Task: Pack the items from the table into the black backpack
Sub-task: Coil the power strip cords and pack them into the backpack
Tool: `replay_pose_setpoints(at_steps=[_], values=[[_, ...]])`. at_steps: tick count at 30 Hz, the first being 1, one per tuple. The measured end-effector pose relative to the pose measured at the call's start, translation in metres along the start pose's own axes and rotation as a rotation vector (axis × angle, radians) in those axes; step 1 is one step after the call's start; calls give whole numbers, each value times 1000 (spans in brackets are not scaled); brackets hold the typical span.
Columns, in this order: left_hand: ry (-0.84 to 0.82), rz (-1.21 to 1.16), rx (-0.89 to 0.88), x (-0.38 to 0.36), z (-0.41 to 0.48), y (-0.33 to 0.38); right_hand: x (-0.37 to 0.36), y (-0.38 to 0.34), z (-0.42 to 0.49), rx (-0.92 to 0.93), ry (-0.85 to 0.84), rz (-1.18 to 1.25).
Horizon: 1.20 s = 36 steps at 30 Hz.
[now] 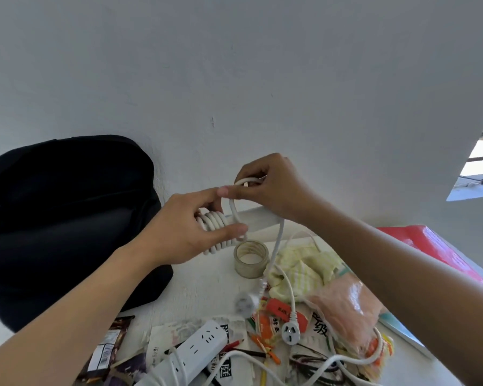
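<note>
while coiled round the left hand (pixel 176 232), smooth white cable (pixel 216 220)

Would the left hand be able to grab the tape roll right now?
Probably not yet. The left hand grips the coiled white cable, so it is busy. The tape roll itself stands uncovered just below it.

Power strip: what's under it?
Printed paper shows under the power strip, sticking out on both sides; a dark wrapper lies to its left. Anything directly beneath its body is covered, and its near end runs out of frame.
</note>
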<state>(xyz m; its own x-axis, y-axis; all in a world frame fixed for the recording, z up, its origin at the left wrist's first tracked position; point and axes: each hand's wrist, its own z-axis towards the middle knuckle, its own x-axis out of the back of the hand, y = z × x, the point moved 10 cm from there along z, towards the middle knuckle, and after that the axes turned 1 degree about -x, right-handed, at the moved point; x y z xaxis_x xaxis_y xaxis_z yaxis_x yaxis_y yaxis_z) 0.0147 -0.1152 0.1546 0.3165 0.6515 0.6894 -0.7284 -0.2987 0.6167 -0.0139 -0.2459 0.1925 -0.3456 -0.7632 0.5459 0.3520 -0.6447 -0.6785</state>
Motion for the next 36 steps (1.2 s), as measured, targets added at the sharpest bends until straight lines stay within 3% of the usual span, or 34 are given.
replay_pose_setpoints(at_steps=[8,12,18,22,25,28,32,36], values=[[-202,56,138,-24,-11,-29,-41,16,-10,-31,-112,-78],[-234,-90,169,-21,-10,-37,-41,39,-12,-122,-84,-32],[-190,-353,170,-9,-9,-33,-59,71,-24,-417,-394,557],[12,-817,226,12,-9,-36,-66,85,-34,-473,-451,843],[246,-892,222,35,-4,-42,-82,94,-51,-475,-514,638],[421,-542,242,59,-2,-64,-89,94,-53,-383,-505,162],[357,84,155,56,-5,-75,-79,61,-41,-105,-440,-422],[108,225,53,23,-8,-74,-69,22,-35,135,-342,-619]])
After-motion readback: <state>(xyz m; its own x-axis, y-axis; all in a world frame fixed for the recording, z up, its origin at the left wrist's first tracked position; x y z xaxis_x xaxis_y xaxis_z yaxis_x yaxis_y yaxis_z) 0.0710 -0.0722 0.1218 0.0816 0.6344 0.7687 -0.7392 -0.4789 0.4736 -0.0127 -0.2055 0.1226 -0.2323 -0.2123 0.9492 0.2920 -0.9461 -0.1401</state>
